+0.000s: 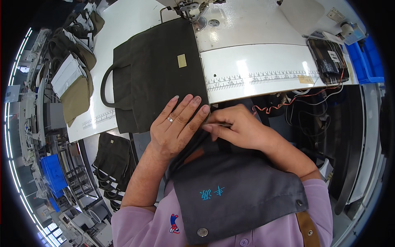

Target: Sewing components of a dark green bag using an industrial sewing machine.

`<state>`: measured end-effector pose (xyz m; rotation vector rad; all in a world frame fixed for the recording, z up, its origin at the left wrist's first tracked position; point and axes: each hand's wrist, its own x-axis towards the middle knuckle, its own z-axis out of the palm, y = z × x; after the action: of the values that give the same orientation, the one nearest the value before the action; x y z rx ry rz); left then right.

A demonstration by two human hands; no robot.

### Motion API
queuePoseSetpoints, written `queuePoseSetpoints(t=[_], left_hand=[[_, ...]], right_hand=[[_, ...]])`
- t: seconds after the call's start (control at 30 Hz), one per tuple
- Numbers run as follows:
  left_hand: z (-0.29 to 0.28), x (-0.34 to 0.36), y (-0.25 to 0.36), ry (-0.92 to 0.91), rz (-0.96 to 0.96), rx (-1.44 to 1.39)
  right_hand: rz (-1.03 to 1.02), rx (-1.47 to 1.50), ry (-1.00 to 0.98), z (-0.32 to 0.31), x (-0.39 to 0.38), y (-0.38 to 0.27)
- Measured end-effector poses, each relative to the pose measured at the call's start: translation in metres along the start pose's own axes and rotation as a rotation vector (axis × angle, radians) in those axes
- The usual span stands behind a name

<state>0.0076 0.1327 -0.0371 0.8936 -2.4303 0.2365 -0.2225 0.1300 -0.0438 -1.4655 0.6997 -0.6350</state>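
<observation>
A dark olive fabric tote bag lies flat on the white sewing table, its handle loop to the left and a small yellowish patch near its right edge. The bag's far right corner reaches the presser foot area of the sewing machine. My left hand rests flat on the bag's near right part, fingers stretched out. Beside it, at the table's front edge, my right hand pinches the bag's near right edge between thumb and fingers. Part of the fabric hangs down towards my lap.
Stacked bags with white pieces lie at the left. More dark bags hang or lie below the table's left front edge. A ruler strip runs along the front. A dark plaid pouch, blue bin and loose cables are on the right.
</observation>
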Motion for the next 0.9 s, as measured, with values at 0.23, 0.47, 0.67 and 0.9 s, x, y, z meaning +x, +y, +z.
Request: queuePoseSetpoints(t=[0.23,0.47,0.67,0.9], left_hand=[[0.007,-0.005,-0.005,0.087,-0.031,-0.106],[-0.014,0.0,-0.004,0.02,-0.146,0.106],[-0.049,-0.001,-0.023,-0.179,-0.187,0.304],[-0.084,0.025,-0.037,-0.555,-0.247,-0.126]], right_hand=[[-0.631,-1.178,0.389,-0.016,0.005,-0.028],[-0.904,-1.188,0.363,-0.02,0.02,-0.033],[-0.885,-1.171,0.301,-0.023,0.025,-0.029],[-0.8,-1.234,0.207,-0.024,0.023,-0.028]])
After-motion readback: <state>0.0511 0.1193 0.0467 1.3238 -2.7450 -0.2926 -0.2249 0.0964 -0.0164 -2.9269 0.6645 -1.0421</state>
